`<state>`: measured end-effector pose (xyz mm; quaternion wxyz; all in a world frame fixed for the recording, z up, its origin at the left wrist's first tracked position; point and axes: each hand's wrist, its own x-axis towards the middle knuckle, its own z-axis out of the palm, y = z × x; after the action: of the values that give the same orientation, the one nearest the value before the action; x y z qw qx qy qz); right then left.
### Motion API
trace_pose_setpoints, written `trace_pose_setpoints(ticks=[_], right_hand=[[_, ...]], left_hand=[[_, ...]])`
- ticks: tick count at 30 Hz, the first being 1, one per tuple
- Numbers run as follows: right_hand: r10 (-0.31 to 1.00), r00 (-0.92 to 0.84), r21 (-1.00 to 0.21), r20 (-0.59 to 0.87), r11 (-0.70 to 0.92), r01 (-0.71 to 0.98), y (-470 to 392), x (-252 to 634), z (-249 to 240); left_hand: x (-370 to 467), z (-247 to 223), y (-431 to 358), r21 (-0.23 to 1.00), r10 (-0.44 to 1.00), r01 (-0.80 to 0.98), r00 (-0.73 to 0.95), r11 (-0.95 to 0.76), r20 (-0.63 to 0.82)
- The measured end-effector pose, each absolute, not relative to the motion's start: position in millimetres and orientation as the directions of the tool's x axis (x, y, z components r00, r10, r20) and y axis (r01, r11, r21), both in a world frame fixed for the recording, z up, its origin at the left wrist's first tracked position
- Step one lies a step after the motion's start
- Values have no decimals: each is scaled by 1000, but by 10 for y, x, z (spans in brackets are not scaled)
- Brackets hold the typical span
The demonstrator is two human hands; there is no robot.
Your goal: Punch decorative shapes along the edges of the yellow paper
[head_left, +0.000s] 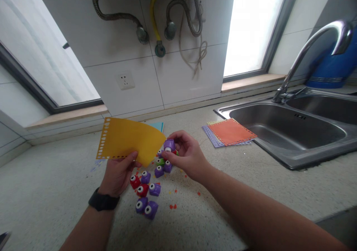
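My left hand (119,174) pinches the lower edge of a yellow paper sheet (125,137), which is raised above the counter and curls at its right side. Small punched shapes run along the sheet's left edge and part of its bottom edge. In my right hand (186,152) is a purple craft punch (169,145), held by the fingertips at the sheet's right corner; whether the paper sits in its slot I cannot tell. Below the hands, several more purple, red and green punches, among them a red punch (142,190), stand on the speckled counter (200,221).
Right of my hands lies a stack of punched sheets, an orange sheet (231,132) on top, close to a steel sink (292,158) with a tall faucet (301,54). Light blue paper (158,126) shows behind the yellow sheet. Tiny paper cutouts (173,206) are scattered about. A tiled wall stands behind.
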<state>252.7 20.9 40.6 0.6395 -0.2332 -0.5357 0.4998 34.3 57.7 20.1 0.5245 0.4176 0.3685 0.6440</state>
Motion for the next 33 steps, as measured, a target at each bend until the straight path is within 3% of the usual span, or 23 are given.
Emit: trace_pose_setpoints(ticks=[33], right_hand=[[896, -66, -833, 439, 378, -405, 214, 2543, 407]], left_hand=[[349, 223, 558, 906, 980, -377, -125, -191, 154]])
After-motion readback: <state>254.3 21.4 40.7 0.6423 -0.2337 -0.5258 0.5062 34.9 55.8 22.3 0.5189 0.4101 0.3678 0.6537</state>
